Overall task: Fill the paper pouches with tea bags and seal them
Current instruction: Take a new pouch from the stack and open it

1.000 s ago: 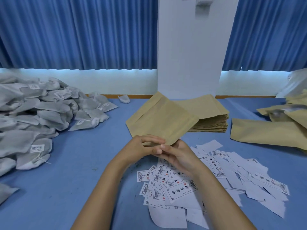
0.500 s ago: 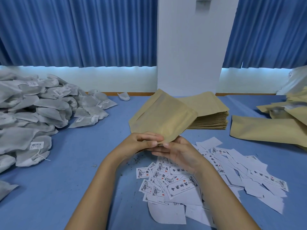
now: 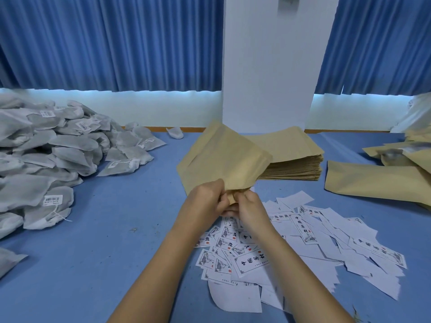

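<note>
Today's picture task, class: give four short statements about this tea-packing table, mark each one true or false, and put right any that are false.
1. The left hand and the right hand both grip the near edge of one brown paper pouch. True.
2. The pile of tea bags lies on the person's right. False: it lies on the left side of the blue table.
3. A stack of flat pouches sits beyond the held pouch, partly hidden by it. True.
4. The printed labels stand in one neat stack. False: they lie scattered loose on the table, beneath and to the right of the hands.
</note>
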